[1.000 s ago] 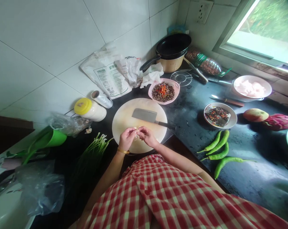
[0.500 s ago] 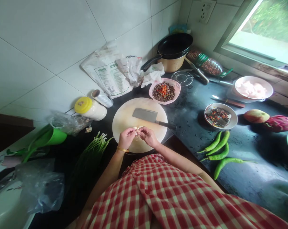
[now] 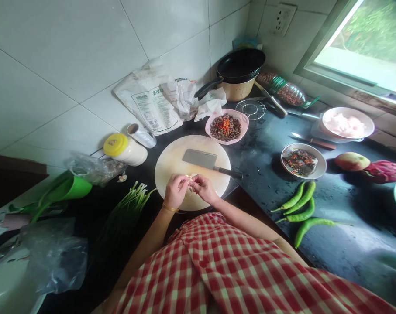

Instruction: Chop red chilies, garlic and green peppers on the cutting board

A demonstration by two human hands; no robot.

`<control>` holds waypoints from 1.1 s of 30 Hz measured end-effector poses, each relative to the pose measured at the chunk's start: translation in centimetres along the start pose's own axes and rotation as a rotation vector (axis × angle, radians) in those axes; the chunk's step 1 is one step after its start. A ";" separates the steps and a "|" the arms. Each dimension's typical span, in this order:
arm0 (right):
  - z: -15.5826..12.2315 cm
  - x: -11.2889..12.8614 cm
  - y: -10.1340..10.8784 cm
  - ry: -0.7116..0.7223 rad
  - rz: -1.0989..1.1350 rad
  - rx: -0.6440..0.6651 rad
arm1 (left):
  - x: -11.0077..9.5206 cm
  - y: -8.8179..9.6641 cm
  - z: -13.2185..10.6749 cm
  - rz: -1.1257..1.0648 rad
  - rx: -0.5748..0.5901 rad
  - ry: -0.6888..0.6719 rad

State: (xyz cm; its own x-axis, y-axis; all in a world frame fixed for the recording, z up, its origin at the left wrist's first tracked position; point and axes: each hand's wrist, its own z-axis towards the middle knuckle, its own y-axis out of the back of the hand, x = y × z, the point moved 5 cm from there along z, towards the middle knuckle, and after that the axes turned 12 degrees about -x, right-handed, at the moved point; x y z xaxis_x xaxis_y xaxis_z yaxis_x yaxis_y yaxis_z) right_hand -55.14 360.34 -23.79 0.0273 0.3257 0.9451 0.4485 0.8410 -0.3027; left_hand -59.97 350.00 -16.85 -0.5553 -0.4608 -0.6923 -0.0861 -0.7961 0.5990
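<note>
Over the near part of the round cutting board (image 3: 168,161), my left hand (image 3: 176,191) and my right hand (image 3: 203,188) meet at the fingertips. Both are closed in a pinch on a small pale garlic clove (image 3: 190,177), mostly covered by the fingers. Pale bits lie on the board below, partly hidden by my hands. A cleaver (image 3: 199,158) rests flat on the board just beyond them, its black handle pointing right over the edge.
Left of the board are spring onions (image 3: 134,198), a piece of garlic (image 3: 122,178) and a yellow-lidded jar (image 3: 125,149). Behind it sits a pink bowl (image 3: 245,126) of chopped food. Green chillies (image 3: 301,200), a small bowl (image 3: 320,172) and a knife (image 3: 315,140) lie to the right.
My left hand has turned slightly and its fingers have curled in more, so less of the garlic shows. The hands stay together over the board; the cleaver has not moved.
</note>
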 end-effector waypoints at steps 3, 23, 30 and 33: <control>-0.2 0.5 0.0 0.072 -0.077 0.002 | -0.3 0.2 0.3 0.086 0.009 -0.086; -0.3 0.3 -0.6 -0.356 0.322 -0.030 | -0.2 -0.6 -0.6 0.227 -0.011 -0.266; -1.1 -0.2 -1.7 -0.559 0.504 -0.026 | -1.0 -1.0 -1.2 0.384 0.066 -0.395; -1.1 0.1 -1.7 -0.470 0.459 -0.017 | -1.2 -0.8 -1.4 0.390 0.091 -0.383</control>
State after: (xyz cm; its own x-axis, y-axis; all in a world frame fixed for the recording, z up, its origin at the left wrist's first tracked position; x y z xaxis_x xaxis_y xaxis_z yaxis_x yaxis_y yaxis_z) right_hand -54.95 358.43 -23.03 -0.1722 0.8071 0.5647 0.4984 0.5659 -0.6568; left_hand -58.10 350.65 -17.10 -0.8202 -0.5254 -0.2263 0.1245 -0.5501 0.8258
